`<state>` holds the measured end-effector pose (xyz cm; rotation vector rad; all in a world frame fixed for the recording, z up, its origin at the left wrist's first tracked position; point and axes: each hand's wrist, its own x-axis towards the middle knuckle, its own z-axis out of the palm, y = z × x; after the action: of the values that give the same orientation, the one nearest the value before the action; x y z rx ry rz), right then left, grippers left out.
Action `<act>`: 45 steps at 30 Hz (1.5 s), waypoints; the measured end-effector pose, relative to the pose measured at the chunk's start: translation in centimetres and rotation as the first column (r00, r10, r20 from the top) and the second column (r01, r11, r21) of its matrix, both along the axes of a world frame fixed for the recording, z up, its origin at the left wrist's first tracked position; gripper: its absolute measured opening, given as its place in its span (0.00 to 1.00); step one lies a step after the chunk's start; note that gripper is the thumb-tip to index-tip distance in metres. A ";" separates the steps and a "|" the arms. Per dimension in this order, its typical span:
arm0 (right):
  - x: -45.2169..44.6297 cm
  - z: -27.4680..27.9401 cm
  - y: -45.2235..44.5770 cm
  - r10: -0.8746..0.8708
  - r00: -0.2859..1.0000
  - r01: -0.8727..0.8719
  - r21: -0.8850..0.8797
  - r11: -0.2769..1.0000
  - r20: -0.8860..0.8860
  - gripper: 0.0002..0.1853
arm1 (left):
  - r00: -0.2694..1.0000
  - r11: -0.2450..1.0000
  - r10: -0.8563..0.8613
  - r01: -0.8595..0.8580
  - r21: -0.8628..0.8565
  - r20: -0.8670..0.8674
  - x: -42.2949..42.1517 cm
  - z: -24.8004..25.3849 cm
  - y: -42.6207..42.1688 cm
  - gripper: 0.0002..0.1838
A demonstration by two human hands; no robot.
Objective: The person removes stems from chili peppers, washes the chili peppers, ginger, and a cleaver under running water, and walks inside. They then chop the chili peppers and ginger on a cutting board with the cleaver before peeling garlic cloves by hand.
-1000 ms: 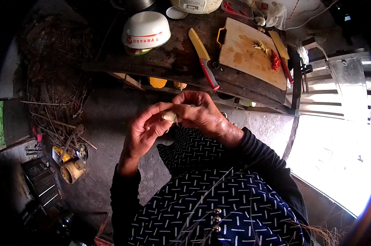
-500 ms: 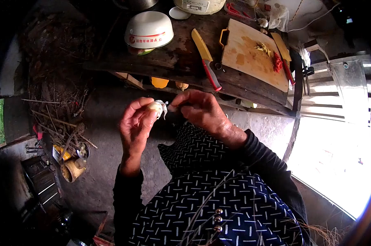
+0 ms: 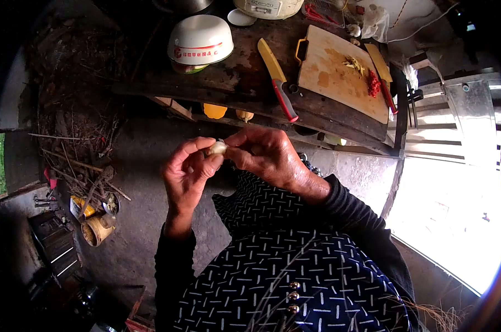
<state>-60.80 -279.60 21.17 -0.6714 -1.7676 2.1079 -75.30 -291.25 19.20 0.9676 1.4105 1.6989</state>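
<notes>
A pale garlic clove (image 3: pixel 218 148) is pinched between the thumb and forefinger of my left hand (image 3: pixel 188 166). From the other side my right hand (image 3: pixel 267 156) closes its thumb and forefinger on the clove's right end, where papery skin was hanging; the fingers hide most of that skin. Both hands are held in the air in front of my apron, below the edge of the dark wooden table (image 3: pixel 239 91). On the table, nearest the hands, lies a knife (image 3: pixel 278 80) with a red and grey handle.
A cutting board (image 3: pixel 322 72) carries sliced yellowish pieces (image 3: pixel 354 65), chopped red pepper (image 3: pixel 374 86) and a second knife (image 3: pixel 380 69). An upturned white bowl (image 3: pixel 201 41) covers a dish. Garlic bulbs (image 3: pixel 354 30) lie at the back. Sticks (image 3: pixel 90 177) are piled on the floor left.
My right hand has moved left, from apart to pinching the garlic clove. The loose white skin hanging from it is now mostly out of sight. My left hand keeps its hold.
</notes>
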 end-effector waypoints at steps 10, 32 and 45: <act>-0.1 -0.4 0.2 -0.044 0.998 0.043 0.039 0.998 0.037 0.09 | 0.988 0.978 -0.112 0.129 -0.163 0.111 0.0 0.0 -0.1 0.17; -0.1 -0.6 0.3 -0.094 0.996 0.081 0.447 0.891 0.008 0.09 | 0.894 0.995 0.098 -0.087 -0.046 0.438 2.4 -0.4 0.9 0.14; -0.2 -2.2 0.7 -0.092 0.996 0.093 0.291 0.952 -0.016 0.07 | 0.766 0.969 0.189 -0.043 -0.245 0.614 2.9 -0.3 0.6 0.10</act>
<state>-61.03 -278.93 18.97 -0.6543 -1.9520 1.7372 -72.36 -290.68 18.90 0.1337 1.1639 1.6874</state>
